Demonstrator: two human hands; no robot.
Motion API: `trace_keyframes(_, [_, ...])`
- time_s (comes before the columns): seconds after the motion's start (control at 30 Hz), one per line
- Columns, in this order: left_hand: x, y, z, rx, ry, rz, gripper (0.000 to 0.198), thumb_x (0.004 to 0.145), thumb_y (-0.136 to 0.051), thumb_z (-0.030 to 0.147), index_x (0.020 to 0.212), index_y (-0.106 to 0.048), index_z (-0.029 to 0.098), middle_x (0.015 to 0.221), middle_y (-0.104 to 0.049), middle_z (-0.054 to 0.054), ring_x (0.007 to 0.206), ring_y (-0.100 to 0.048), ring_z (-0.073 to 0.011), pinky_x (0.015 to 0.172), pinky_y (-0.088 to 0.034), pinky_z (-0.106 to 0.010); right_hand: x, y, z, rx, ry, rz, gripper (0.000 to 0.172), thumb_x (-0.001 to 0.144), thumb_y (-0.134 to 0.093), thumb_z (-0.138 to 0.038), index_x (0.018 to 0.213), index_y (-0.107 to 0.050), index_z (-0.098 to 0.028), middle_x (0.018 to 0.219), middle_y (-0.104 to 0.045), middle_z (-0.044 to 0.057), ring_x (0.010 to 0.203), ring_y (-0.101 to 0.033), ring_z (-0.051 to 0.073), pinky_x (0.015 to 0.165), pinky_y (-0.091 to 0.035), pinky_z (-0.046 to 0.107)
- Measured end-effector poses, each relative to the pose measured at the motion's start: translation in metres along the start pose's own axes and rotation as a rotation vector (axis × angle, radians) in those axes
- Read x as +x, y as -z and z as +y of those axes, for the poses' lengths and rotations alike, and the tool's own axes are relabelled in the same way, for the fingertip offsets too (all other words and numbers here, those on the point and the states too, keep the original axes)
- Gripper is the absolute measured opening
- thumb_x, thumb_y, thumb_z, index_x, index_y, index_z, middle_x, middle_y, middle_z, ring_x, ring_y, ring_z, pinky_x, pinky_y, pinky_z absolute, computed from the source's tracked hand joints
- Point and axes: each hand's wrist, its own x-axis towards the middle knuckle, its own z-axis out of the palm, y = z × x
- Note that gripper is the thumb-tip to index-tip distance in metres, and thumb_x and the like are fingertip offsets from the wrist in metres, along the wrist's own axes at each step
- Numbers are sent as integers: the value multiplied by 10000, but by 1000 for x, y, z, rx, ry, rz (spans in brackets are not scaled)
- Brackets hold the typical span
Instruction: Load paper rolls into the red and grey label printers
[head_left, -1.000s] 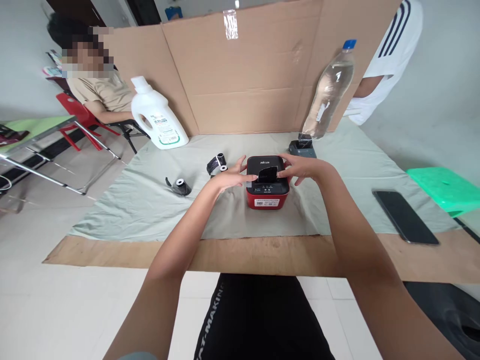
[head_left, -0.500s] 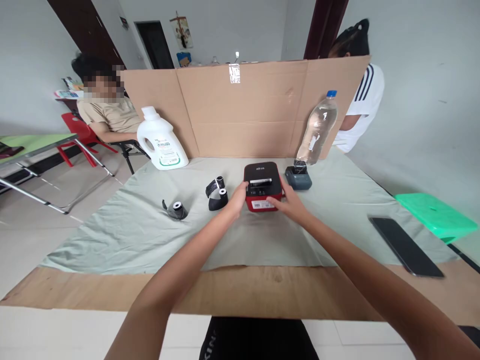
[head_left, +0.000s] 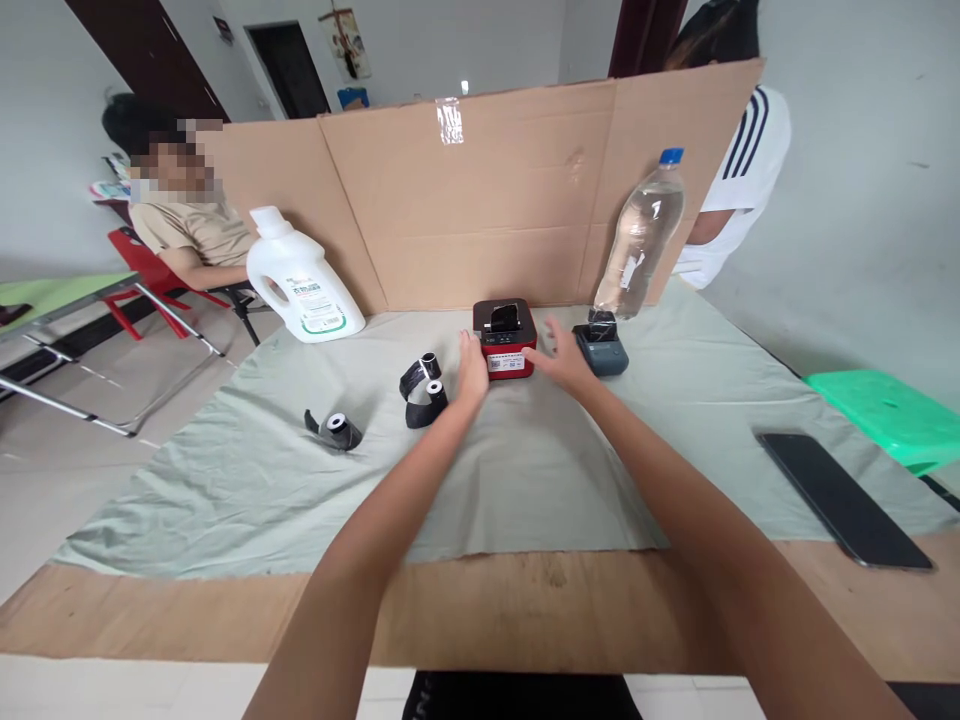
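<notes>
Left grip flat, straight-fingered against the red-and-black box, right grip wide, thumb by its near corner

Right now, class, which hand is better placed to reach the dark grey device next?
Probably the right hand: its fingers are spread close beside the dark grey device, while the left hand is across the red box.

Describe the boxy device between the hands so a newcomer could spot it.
Find the cardboard panel across the back. On the cloth before it, a boxy device sits between the left hand and right hand. Its red sides and black top set it apart from the dark gray device to its right.
</notes>
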Motion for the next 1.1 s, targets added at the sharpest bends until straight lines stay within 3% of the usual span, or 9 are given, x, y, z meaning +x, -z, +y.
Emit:
trace_keyframes(0.07, [-40, 2, -6, 124, -128, 16, 666, 1073, -340, 430, 1674, -216, 169, 1802, -69, -82, 1680, -15, -192, 1379, -45, -420, -9, 19, 7, -262, -55, 240, 885, 802, -694, -523, 1551, -419, -141, 1545, -499, 241, 1411, -451, 407, 1184, -346, 635])
trace_keyframes(0.1, [-59, 3, -8, 217, -246, -63, 714, 1062, -385, 431, 1687, -167, 163, 1802, -49, -91, 1680, -24, -195, 1380, -50, -416, -13, 28, 11, -380, -122, 322, 907, 797, -698, -503, 1556, -388, -116, 1548, -478, 264, 1421, -426, 430, 1176, -331, 651])
trace_keyframes(0.2, [-97, 3, -5, 477, -491, -309, 728, 1043, -426, 382, 1692, -167, 177, 1788, -156, -105, 1679, -74, -221, 1379, -50, -469, -18, 44, 21, -581, -398, 321, 1049, 738, -770, -478, 1572, -300, -49, 1519, -467, 319, 1410, -412, 483, 1144, -338, 646])
trace_keyframes(0.33, [-114, 2, 2, 776, -476, -691, 644, 1044, -417, 352, 1650, -321, 156, 1731, -338, -125, 1644, -254, -249, 1366, -149, -493, -24, 42, 16, -581, -530, 260, 918, 745, -780, -430, 1453, -419, 29, 1426, -508, 351, 1330, -476, 453, 1127, -373, 555])
trace_keyframes(0.4, [-119, 3, 1, 846, -415, -791, 603, 1057, -397, 379, 1623, -384, 171, 1722, -359, -105, 1633, -286, -251, 1360, -171, -504, -36, 37, 4, -574, -516, 302, 817, 736, -788, -423, 1353, -496, 26, 1372, -527, 349, 1288, -495, 441, 1116, -382, 538])
trace_keyframes(0.5, [-126, 10, 0, 817, -357, -744, 625, 1055, -408, 424, 1628, -381, 176, 1724, -356, -98, 1631, -292, -247, 1360, -174, -489, -70, 27, -19, -569, -439, 333, 788, 686, -817, -443, 1284, -527, -19, 1283, -567, 302, 1227, -525, 426, 1092, -407, 535])
trace_keyframes(0.6, [-129, 15, 2, 704, -233, -571, 661, 1072, -352, 446, 1655, -317, 136, 1696, -406, -135, 1594, -374, -231, 1346, -231, -445, -115, 12, -41, -543, -305, 308, 820, 672, -802, -485, 1313, -510, -64, 1226, -581, 231, 1178, -542, 400, 1073, -429, 526])
trace_keyframes(0.73, [-123, 18, 7, 714, -104, -468, 606, 1101, -212, 420, 1653, -327, 197, 1710, -383, -95, 1643, -260, -241, 1346, -48, -610, -157, -8, -61, -504, -217, 224, 882, 675, -805, -532, 1355, -497, -63, 1170, -576, 195, 1142, -542, 380, 1049, -454, 514])
trace_keyframes(1.1, [-113, 29, 12, 747, -78, -566, 577, 1096, -168, 316, 1610, -428, 284, 1688, -420, 0, 1665, -179, -222, 1304, 106, -684, -176, -15, -72, -502, -218, 37, 1230, 613, -877, -632, 1538, -317, -45, 1302, -499, 241, 1246, -511, 428, 1074, -438, 544])
